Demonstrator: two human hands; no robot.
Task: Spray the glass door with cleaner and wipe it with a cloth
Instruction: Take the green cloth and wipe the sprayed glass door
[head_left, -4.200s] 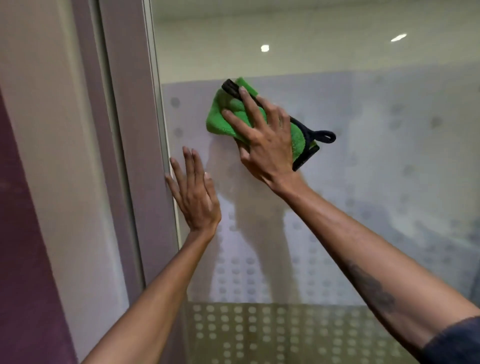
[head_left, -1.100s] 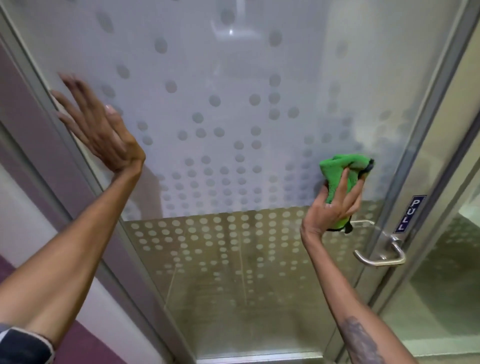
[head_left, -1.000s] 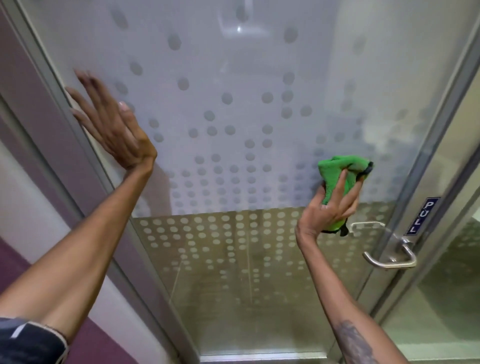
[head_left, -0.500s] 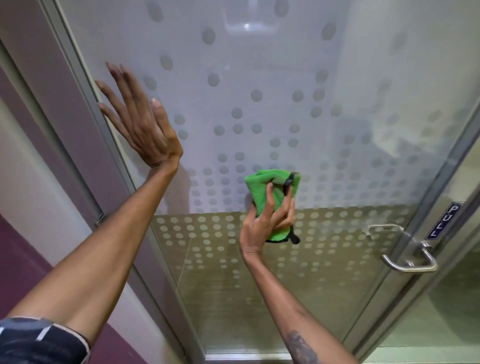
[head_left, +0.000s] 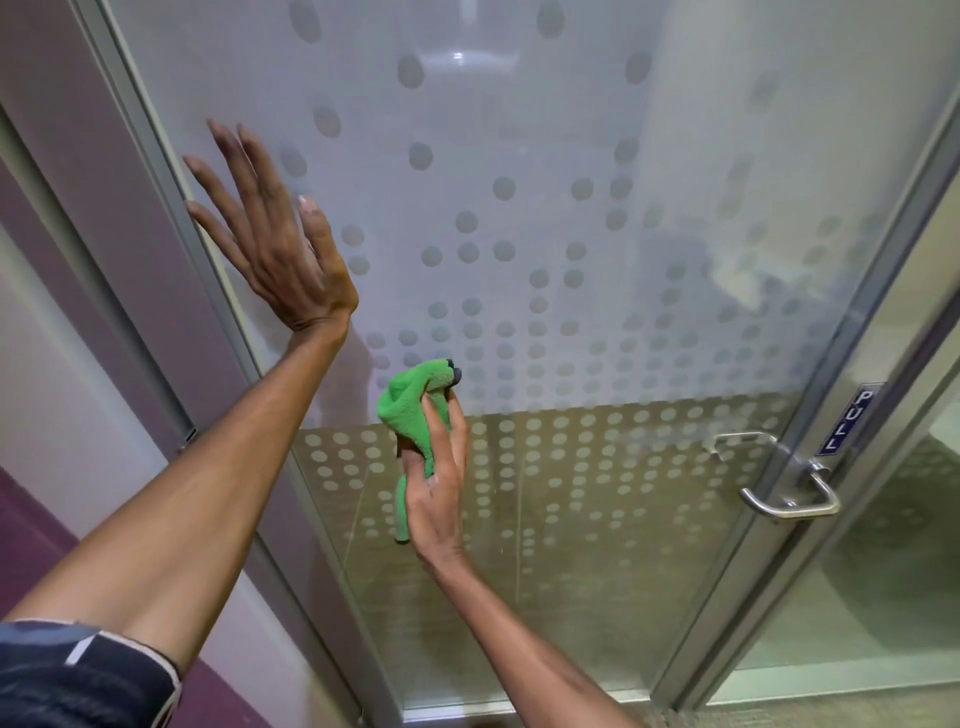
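The glass door (head_left: 545, 218) fills the view, frosted with a dot pattern above and clear lower down. My right hand (head_left: 439, 483) grips a green cloth (head_left: 410, 405) with a dark trim, bunched against the glass near the line where the frosting ends, left of centre. My left hand (head_left: 275, 244) lies flat with fingers spread on the glass beside the left door frame, above and left of the cloth. No spray bottle is in view.
A metal lever handle (head_left: 789, 499) sits on the door's right edge, under a blue PULL label (head_left: 849, 421). A grey metal frame (head_left: 156, 218) and purple wall run down the left. Another glass panel (head_left: 883, 571) stands to the right of the door.
My right hand has swept the cloth leftward across the glass, from near the handle to left of centre, and the cloth is now more bunched. My left hand stays flat on the glass.
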